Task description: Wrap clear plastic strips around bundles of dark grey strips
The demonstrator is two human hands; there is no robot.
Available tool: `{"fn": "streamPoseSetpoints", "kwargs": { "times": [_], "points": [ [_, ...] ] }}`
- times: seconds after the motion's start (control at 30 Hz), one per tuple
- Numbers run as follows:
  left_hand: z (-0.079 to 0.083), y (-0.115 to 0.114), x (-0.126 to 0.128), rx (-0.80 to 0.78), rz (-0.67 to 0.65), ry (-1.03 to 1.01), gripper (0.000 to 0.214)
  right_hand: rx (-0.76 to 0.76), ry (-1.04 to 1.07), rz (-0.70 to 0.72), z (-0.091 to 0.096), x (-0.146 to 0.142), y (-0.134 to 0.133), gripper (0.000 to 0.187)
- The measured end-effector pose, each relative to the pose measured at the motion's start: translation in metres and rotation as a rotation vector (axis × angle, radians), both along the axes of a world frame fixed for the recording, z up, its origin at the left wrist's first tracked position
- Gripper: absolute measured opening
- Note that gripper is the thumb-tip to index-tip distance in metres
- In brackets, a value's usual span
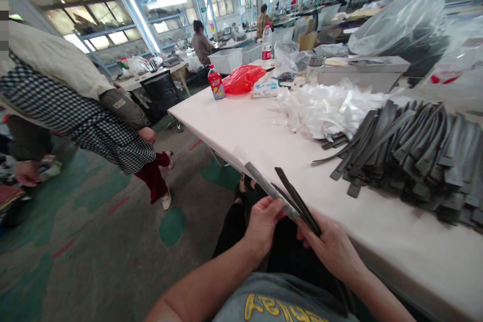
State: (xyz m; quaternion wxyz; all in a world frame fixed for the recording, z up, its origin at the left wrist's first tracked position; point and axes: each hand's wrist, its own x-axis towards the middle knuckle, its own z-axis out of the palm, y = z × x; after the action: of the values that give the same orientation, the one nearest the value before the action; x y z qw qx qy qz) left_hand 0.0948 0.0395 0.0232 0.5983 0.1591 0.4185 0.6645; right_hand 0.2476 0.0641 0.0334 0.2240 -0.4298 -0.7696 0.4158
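Note:
My left hand (264, 224) is closed in a pinch on a long grey strip (260, 178), which has a shiny, film-like surface. Its far end points up and left past the table edge. In my right hand (334, 244) are several flat dark strips (292, 191), wrapped by the fingers near their lower part. Both hands are close together over my lap, just off the front edge of the white table (234, 133). A large heap of similar dark strips (422, 156) lies on the table to the right. Behind it spreads a pile of thin whitish plastic pieces (332, 105).
A red bottle (216, 83), a red plastic bag (243, 79), a wipes packet (264, 87) and a lidded jar (315, 69) stand along the table's back. A person in a checked apron (109, 136) stands to the left. Clear plastic bags (403, 20) rise at the back right.

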Motion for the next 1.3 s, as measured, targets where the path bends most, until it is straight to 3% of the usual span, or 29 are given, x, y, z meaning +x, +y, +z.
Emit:
{"fn": "streamPoseSetpoints", "kwargs": {
  "times": [0.07,0.13,0.3,0.53,0.67,0.77,0.83,1.0,1.1,1.2,1.27,1.3],
  "points": [
    [-0.002,-0.005,0.007,0.003,-0.081,0.035,0.025,0.017,0.028,0.004,0.002,-0.004,0.002,0.031],
    [0.003,-0.001,0.003,0.064,-0.075,0.030,0.026,0.006,0.043,0.023,0.003,-0.003,0.002,0.030],
    [0.016,0.021,-0.027,0.098,0.200,-0.068,0.027,-0.033,0.053,0.035,0.002,0.003,0.001,0.031],
    [0.000,0.001,0.001,0.029,-0.013,0.005,0.025,-0.026,0.050,-0.002,0.003,-0.001,0.004,0.030],
    [0.013,0.019,-0.023,0.096,0.164,-0.051,0.032,-0.039,0.051,0.023,0.008,0.003,0.002,0.033],
    [0.017,0.032,-0.035,0.042,0.241,-0.080,0.027,-0.042,0.059,0.020,0.005,0.003,0.003,0.031],
    [0.012,0.028,-0.027,0.011,0.185,-0.086,0.023,-0.034,0.055,-0.004,0.001,0.003,0.003,0.028],
    [-0.007,-0.005,0.009,-0.131,0.056,-0.070,0.021,-0.098,0.093,-0.073,0.001,0.008,-0.004,0.021],
    [-0.015,-0.008,0.010,-0.218,-0.027,-0.044,0.026,-0.140,0.214,-0.183,0.010,0.030,0.002,0.021],
    [-0.021,0.000,0.004,-0.307,-0.098,-0.052,0.022,-0.076,0.285,-0.431,0.030,0.080,0.017,0.032],
    [-0.024,0.002,-0.001,-0.345,-0.103,-0.056,0.019,0.031,0.138,-0.660,0.049,0.128,0.028,0.039],
    [-0.027,0.002,-0.004,-0.356,-0.097,-0.053,0.017,0.094,-0.052,-0.791,0.060,0.155,0.035,0.041]
  ]
}}
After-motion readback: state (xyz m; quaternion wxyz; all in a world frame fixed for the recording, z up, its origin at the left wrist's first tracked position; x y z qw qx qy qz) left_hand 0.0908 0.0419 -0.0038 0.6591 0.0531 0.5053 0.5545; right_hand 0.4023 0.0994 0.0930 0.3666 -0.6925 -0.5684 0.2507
